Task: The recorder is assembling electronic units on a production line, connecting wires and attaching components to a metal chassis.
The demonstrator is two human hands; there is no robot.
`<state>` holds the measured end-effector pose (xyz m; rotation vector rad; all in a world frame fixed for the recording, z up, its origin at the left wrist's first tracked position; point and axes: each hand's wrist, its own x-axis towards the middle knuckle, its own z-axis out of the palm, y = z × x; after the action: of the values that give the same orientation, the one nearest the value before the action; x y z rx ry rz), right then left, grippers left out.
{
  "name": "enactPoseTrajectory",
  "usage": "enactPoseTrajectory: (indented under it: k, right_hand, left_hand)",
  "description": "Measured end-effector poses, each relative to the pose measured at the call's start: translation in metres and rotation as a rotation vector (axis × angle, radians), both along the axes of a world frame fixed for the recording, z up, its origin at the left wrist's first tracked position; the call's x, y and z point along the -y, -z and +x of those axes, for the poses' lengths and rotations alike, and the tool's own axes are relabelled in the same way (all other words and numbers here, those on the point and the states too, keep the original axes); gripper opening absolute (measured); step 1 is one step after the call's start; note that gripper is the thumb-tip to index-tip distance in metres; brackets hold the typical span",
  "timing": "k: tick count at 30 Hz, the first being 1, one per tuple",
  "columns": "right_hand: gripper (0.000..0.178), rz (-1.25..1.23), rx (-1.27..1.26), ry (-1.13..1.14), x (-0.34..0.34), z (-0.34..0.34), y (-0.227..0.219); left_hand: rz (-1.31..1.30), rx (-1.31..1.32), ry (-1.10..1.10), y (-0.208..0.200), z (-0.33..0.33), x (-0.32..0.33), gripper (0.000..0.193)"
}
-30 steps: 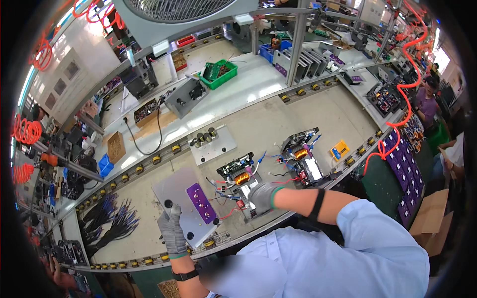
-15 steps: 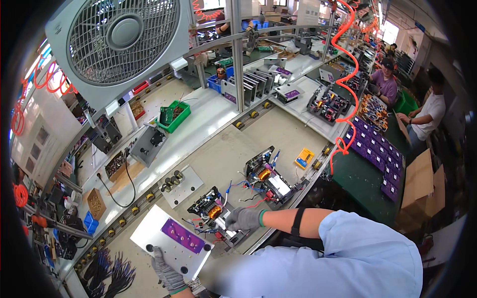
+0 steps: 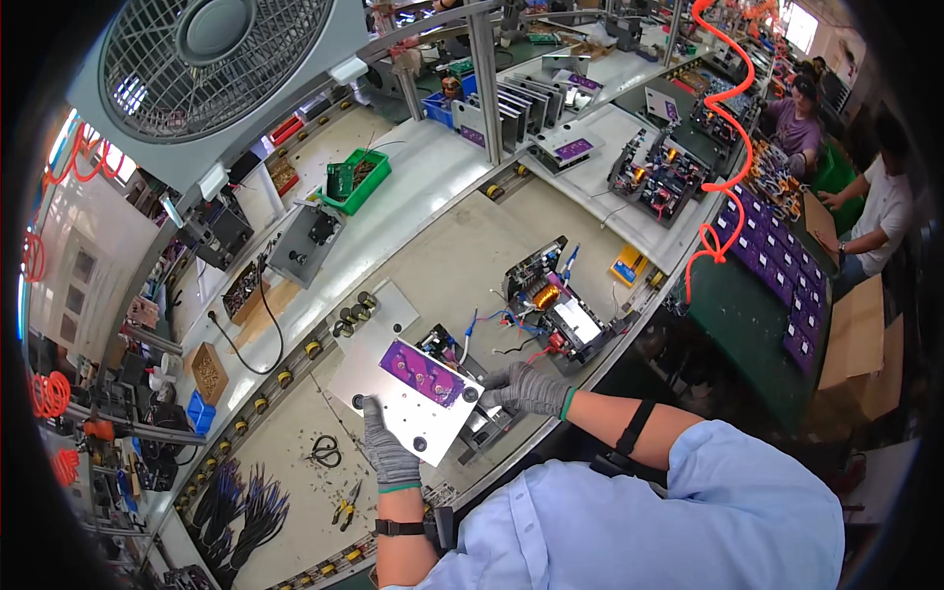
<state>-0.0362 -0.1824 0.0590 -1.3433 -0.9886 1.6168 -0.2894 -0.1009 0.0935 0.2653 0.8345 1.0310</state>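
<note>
Tilted over an open electronic unit [image 3: 482, 425] is a silver metal plate [image 3: 415, 411] with a purple printed strip [image 3: 421, 374] and round black feet. My left hand [image 3: 390, 450], in a grey glove, grips its near left edge, thumb on top. My right hand [image 3: 533, 390], gloved the same way, has its fingers closed at the plate's right corner, close over the unit. The plate hides most of that unit. Just to the right lies a second open unit [image 3: 565, 313] with a copper coil, a white block and loose wires.
Behind the plate lies another metal plate [image 3: 388, 307] with dark cylinders. Scissors [image 3: 325, 451], yellow-handled pliers [image 3: 346, 506] and bundled wires [image 3: 236, 511] lie at the left. A yellow box [image 3: 627, 265] sits by the right rail. A coiled red hose [image 3: 723, 182] hangs right; two people work beyond.
The plate has moved right and up, from beside the near unit to over it. My right hand has shifted from the unit to the plate's right corner. The view has shifted too.
</note>
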Motion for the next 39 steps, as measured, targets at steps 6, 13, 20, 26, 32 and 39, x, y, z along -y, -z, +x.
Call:
enactPoseTrajectory:
  k: [6, 13, 20, 26, 32, 39]
  right_hand:
    - [0.057, 0.123, -0.075, -0.166, 0.005, 0.012, 0.000]
    - [0.032, 0.006, -0.420, -0.095, 0.005, 0.005, 0.003]
    - [0.044, -0.036, -0.303, -0.162, 0.002, 0.015, 0.006]
    - [0.054, -0.154, -0.388, -0.057, 0.001, 0.007, 0.010]
    - [0.068, -0.128, -0.027, -0.123, -0.010, -0.004, -0.008]
    - [0.066, -0.191, 0.078, -0.191, -0.013, 0.004, -0.019]
  left_hand:
    - [0.261, -0.617, -0.023, 0.006, 0.012, 0.010, 0.050]
    - [0.141, -0.533, -0.063, 0.024, -0.003, 0.014, 0.051]
    - [0.268, -0.737, -0.084, 0.021, 0.007, 0.019, 0.040]
    - [0.252, -0.549, -0.070, 0.022, 0.013, 0.021, 0.045]
    - [0.372, -0.591, -0.034, 0.015, 0.014, 0.011, 0.046]
    - [0.311, -0.588, -0.016, 0.012, 0.013, 0.001, 0.051]
